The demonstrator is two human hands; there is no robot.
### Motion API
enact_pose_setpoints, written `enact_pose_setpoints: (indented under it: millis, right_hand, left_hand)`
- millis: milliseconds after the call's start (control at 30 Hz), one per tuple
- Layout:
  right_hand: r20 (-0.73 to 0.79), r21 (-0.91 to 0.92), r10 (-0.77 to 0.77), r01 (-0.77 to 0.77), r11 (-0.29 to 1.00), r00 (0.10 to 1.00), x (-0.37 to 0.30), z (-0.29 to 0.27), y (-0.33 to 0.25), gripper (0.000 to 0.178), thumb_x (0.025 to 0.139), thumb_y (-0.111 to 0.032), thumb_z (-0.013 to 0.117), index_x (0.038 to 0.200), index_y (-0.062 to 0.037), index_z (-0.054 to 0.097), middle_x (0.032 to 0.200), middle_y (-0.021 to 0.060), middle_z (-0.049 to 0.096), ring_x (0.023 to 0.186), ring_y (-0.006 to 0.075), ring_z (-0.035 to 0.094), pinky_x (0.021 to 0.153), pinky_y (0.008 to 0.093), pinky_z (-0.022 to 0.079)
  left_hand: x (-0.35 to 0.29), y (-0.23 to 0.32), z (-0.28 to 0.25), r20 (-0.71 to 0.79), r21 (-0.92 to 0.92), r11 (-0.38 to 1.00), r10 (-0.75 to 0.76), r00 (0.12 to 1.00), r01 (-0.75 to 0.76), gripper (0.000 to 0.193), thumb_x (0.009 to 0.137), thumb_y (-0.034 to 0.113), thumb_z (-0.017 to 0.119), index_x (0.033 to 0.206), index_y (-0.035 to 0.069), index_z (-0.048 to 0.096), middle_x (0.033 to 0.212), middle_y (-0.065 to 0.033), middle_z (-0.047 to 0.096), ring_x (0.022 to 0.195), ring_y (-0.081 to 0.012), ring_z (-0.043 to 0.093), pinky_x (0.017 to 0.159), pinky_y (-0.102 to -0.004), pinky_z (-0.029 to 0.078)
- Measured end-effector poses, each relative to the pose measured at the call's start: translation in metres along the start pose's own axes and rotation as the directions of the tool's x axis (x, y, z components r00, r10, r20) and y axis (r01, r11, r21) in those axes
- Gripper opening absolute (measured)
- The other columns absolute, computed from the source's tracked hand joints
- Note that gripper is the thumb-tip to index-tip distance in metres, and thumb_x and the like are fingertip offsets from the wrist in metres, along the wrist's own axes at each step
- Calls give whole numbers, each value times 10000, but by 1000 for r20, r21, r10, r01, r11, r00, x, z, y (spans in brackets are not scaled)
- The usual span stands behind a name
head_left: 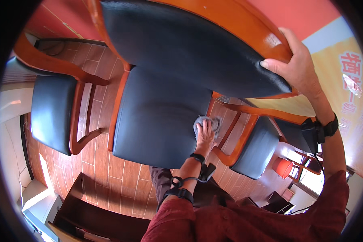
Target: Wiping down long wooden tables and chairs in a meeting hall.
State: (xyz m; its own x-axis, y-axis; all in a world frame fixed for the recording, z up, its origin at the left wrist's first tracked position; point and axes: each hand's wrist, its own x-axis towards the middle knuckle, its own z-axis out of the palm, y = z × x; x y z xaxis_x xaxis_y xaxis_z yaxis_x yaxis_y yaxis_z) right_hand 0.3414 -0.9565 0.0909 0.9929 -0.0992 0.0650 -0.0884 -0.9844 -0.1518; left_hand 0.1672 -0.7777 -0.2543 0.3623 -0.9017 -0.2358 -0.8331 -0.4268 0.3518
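Note:
A wooden chair with a black padded seat (pixel 157 117) and a curved, orange-brown framed backrest (pixel 189 44) fills the middle. My left hand (pixel 205 137) presses a grey cloth (pixel 214 123) against the right edge of the seat, its fingers bent over the cloth. At the upper right, my right hand (pixel 300 66) is wrapped round the backrest's wooden top rail (pixel 266 36). Its thumb rests on the black padding, and the other fingers are partly hidden behind the rail. Straps with small dark devices circle both my forearms.
Similar chairs stand close on the left (pixel 52 113) and right (pixel 256 147). A dark wooden bench or table (pixel 97 222) is at the lower left. A red bucket (pixel 282 167) stands at the right on the brown tiled floor (pixel 121 181). A yellow-and-red printed wall panel (pixel 334 76) rises behind.

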Motion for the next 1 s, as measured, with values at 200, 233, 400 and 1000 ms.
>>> enact_pose_setpoints:
  millis: [200,233,400,1000]
  right_hand:
    - [39,107,-17,12,994,999,0,1,-10,581,668,-147,713,1173,-17,457,964,122,589,839,199,581,786,279,452]
    - [33,-71,-17,19,997,999,3,-2,-29,623,663,-243,730,1156,8,444,975,169,566,887,252,563,799,314,441]
    - [52,90,-49,45,995,997,5,-1,0,645,637,-279,764,1100,41,450,940,195,556,863,280,564,757,322,454]
    - [-26,-182,42,-46,982,999,4,0,-51,594,619,-183,763,1073,38,449,844,149,556,768,227,579,685,286,467]
  left_hand:
    - [-5,-26,35,-124,201,940,304,944,-276,271,755,238,504,964,115,622,1233,-133,405,1223,-327,311,955,-536,277]
    - [-4,-36,33,-116,200,941,298,947,-272,271,755,238,504,964,115,622,1233,-133,405,1223,-327,311,955,-536,277]
    - [35,-112,-45,-571,-291,933,9,821,-213,36,673,80,539,699,55,537,900,-111,519,890,-294,502,745,-449,389]
    - [95,-104,-48,-475,-144,985,-149,867,91,272,690,188,619,942,93,588,1104,-105,448,1070,-322,397,888,-537,301]
